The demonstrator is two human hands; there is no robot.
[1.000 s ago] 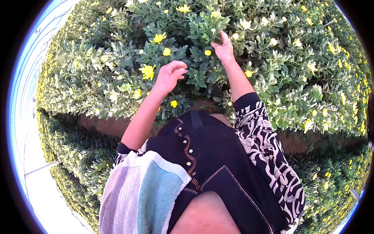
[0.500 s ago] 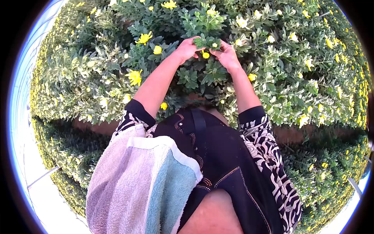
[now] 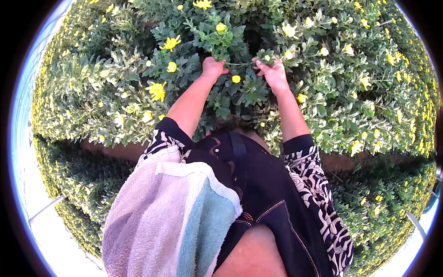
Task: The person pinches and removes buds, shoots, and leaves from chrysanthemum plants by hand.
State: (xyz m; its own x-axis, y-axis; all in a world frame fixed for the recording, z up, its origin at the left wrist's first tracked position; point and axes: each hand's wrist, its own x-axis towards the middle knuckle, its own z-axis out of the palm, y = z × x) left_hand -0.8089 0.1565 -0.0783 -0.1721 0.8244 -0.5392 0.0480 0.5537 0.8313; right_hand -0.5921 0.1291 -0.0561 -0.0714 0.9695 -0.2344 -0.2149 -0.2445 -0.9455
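Note:
My left hand [image 3: 214, 68] is closed around a leafy chrysanthemum stem [image 3: 238, 63], which runs sideways between my hands. Pinched in the fingers of my right hand [image 3: 273, 75] is a small chrysanthemum shoot [image 3: 266, 57] with leaves and a pale bud. Just below the gap between the hands a round yellow bloom [image 3: 236, 79] shows. Another yellow bud [image 3: 221, 27] rises on leaves above my left hand. Leaves partly hide the fingertips of both hands.
Dense chrysanthemum plants [image 3: 332, 87] with yellow flowers spread all round. A darker soil path [image 3: 113, 150] crosses behind my body, with another flower bed [image 3: 369, 203] beyond. A towel [image 3: 147, 217] hangs over my left side.
My hands have moved apart, the left one slightly left and down, the right one to the right. The stem between them now shows, and the shoot has shifted right with my right hand.

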